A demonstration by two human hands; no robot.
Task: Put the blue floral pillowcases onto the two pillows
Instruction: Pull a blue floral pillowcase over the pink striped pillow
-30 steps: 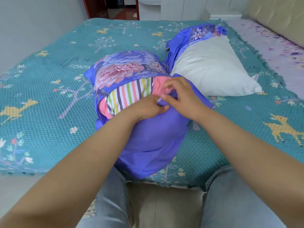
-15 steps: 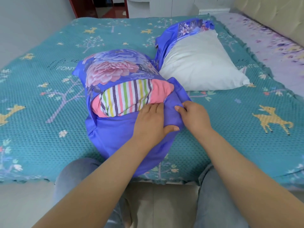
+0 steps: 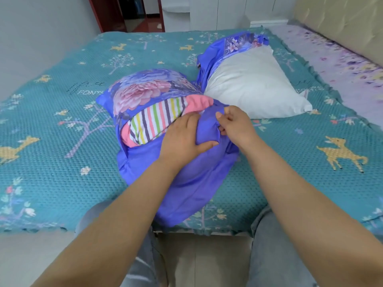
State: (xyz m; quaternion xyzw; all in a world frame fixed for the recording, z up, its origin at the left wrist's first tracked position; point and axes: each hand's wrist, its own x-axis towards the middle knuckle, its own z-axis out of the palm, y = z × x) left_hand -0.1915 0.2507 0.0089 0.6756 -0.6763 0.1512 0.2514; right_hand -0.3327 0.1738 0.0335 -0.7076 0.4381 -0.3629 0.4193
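Note:
A pillow with a pink and striped cover point(image 3: 157, 121) lies near the bed's front edge, mostly inside a blue floral pillowcase point(image 3: 182, 179); its striped end still shows through the opening. My left hand point(image 3: 182, 137) lies flat on the blue fabric at the opening, thumb spread. My right hand point(image 3: 234, 125) pinches the pillowcase edge beside it. Behind, a bare white pillow point(image 3: 250, 85) lies on a second blue floral pillowcase point(image 3: 226, 46), which sticks out at its far end.
The bed carries a teal patterned bedspread point(image 3: 62, 162) and a purple floral sheet point(image 3: 339, 63) by the beige headboard at right. My knees in grey jeans are at the bed's front edge. A doorway and white cabinets stand beyond the bed.
Both hands slid from the top of the opening down onto the blue fabric, then up again slightly. The blue flap now covers more of the pink end of the striped pillow.

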